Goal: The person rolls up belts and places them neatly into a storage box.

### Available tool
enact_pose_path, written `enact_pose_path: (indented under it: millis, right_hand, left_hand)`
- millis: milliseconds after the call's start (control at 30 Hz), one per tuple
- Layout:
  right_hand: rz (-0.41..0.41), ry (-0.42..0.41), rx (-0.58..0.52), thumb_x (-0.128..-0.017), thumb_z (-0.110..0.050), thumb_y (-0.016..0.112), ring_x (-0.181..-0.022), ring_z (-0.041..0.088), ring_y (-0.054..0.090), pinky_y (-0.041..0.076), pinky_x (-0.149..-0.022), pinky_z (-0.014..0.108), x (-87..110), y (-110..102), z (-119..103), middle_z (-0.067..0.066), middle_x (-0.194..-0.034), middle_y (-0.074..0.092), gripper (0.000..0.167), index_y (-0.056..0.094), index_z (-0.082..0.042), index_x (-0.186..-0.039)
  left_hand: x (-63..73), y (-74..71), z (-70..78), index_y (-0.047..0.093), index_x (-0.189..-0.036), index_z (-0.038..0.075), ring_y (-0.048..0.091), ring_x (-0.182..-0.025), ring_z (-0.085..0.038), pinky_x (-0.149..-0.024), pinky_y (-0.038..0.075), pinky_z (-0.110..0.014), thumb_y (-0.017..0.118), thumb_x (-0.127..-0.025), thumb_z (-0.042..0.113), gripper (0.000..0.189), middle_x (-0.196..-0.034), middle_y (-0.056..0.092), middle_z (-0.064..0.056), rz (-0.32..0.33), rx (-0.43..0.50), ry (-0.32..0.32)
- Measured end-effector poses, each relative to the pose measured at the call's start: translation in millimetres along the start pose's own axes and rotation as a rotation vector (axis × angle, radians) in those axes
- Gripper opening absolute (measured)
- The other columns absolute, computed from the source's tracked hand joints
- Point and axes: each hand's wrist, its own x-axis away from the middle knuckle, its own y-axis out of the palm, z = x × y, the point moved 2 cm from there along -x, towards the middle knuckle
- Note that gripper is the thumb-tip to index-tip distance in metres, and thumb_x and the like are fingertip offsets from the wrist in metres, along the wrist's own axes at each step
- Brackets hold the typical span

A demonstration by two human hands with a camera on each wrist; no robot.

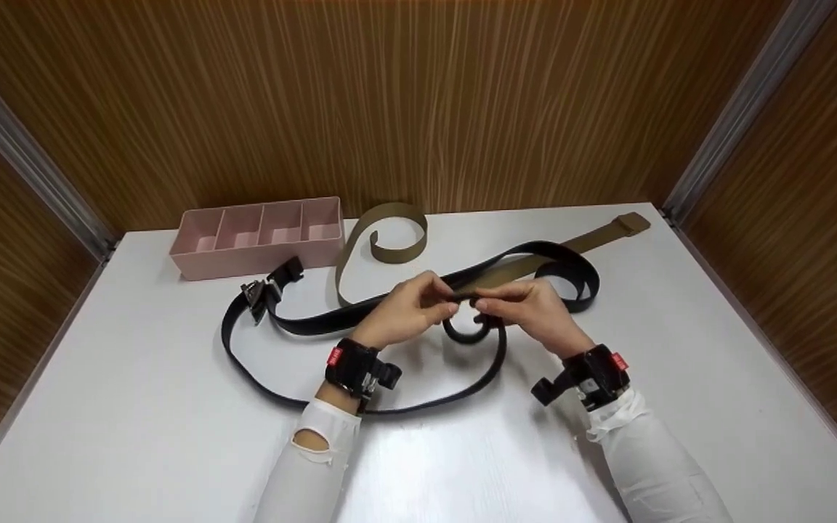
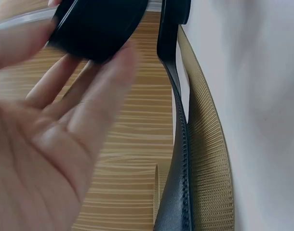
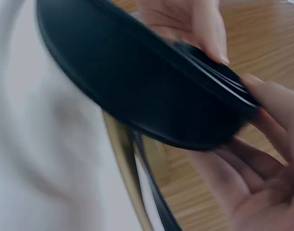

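Both hands hold a black leather belt [image 1: 426, 404] at its coiled end, above the white table. My left hand [image 1: 411, 309] pinches the coil's upper left side between thumb and fingers. From the other side, my right hand [image 1: 531, 312] pinches it with thumb and fingertips. Layers of the coil [image 3: 219, 79] show between the hands in the right wrist view. The belt's free length loops forward and left to a metal buckle [image 1: 253, 296]. Behind the hands lies another black strap [image 1: 317, 325], curled at its right end. A khaki webbing belt [image 1: 593, 238] passes under that strap.
A pink tray [image 1: 259, 254] with several compartments stands at the back left. The khaki belt's curled end [image 1: 400, 256] is beside it. Wood-grain panels [image 1: 418, 102] enclose the white table [image 1: 135, 407] at the back and sides.
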Motion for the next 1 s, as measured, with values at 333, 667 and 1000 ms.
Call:
enact_pose_path:
  millis: [333, 667, 1000]
  right_hand:
    - [-0.015, -0.002, -0.030, -0.091, -0.012, 0.082, -0.091, 0.015, 0.076, 0.061, -0.082, 0.032, 0.5, -0.8, -1.4, 0.009, -0.109, 0.078, 0.035, 0.073, 0.002, -0.122]
    - [0.011, -0.032, -0.060, -0.091, -0.007, 0.081, -0.091, 0.017, 0.077, 0.061, -0.083, 0.034, -0.8, -2.5, -3.8, 0.012, -0.110, 0.078, 0.037, 0.071, 0.004, -0.125]
    - [-0.128, 0.018, 0.039, -0.091, -0.013, 0.082, -0.095, 0.014, 0.075, 0.060, -0.083, 0.029, 1.0, -2.1, -2.6, 0.010, -0.109, 0.078, 0.036, 0.074, -0.001, -0.123]
  left_hand:
    - [-1.6, 3.8, 0.9, 0.066, -0.110, 0.003, 0.071, -0.083, -0.016, -0.077, 0.061, -0.040, 0.072, -0.099, 0.011, 0.016, -0.098, 0.074, -0.011, 0.037, 0.050, -0.002]
    - [-1.7, -1.2, 0.5, 0.062, -0.114, 0.002, 0.071, -0.095, -0.017, -0.081, 0.058, -0.031, 0.071, -0.100, 0.011, 0.019, -0.106, 0.074, -0.013, 0.095, 0.080, 0.037]
    - [0.2, -0.6, 2.3, 0.069, -0.110, 0.010, 0.067, -0.077, -0.013, -0.071, 0.054, -0.028, 0.076, -0.097, 0.019, 0.017, -0.095, 0.074, -0.002, 0.007, -0.036, 0.009]
